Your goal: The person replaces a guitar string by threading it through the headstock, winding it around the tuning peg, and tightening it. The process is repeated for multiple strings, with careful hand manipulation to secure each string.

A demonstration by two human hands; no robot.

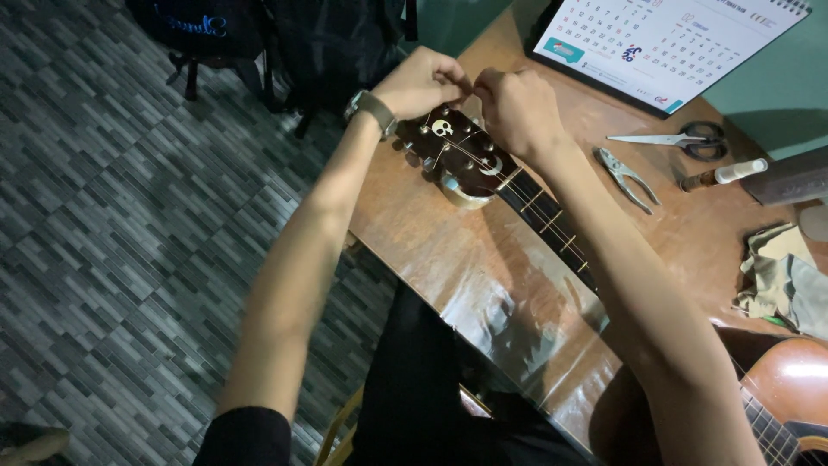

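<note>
Both hands are meeting at the far end of a guitar headstock (pixel 461 155). The left hand (pixel 423 82), with a watch (pixel 371 110) on its wrist, is curling its fingertips together in a pinch at the headstock's tip; the right hand (pixel 517 108) is closing in the same way just beside it, knuckles nearly touching. Whatever they are pinching is too fine to make out, though thin strings are running from under them down the guitar neck (pixel 552 220).

The headstock is lying directly beneath the hands on a brown tabletop (pixel 457 267), and the neck is stretching back under the right forearm to the guitar body (pixel 789 388) near the person.

To the right of the right hand, pliers (pixel 625 177) and scissors (pixel 681 138) are lying on the tabletop. Beyond the hands, a desk calendar (pixel 664 43) is standing.
</note>
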